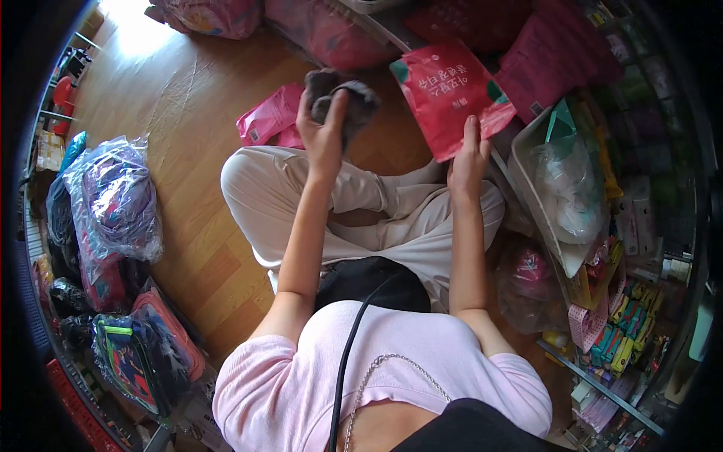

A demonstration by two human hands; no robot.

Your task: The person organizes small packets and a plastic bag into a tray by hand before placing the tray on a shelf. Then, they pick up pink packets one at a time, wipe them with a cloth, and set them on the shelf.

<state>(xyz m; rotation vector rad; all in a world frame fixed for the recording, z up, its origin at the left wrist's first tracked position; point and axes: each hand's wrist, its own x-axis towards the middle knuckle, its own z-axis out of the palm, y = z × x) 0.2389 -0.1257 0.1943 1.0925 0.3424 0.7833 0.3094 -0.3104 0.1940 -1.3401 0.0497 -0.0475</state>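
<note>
My left hand is closed round a bunched dark grey cloth, raised above the floor in front of my crossed legs. In my right hand, thumb on the front, is a pinkish-red tissue pouch gripped by its lower edge. White lettering and green corners show on the pouch, which is tilted. Just behind my left hand, a pink packet lies on the wooden floor, partly covered by that hand and the cloth.
To the right stands a white bin with clear plastic bags inside. Loaded shelves line that side. Plastic-wrapped bags are piled on the left, and large pink bags lie at the far side. A black cable hangs before my chest.
</note>
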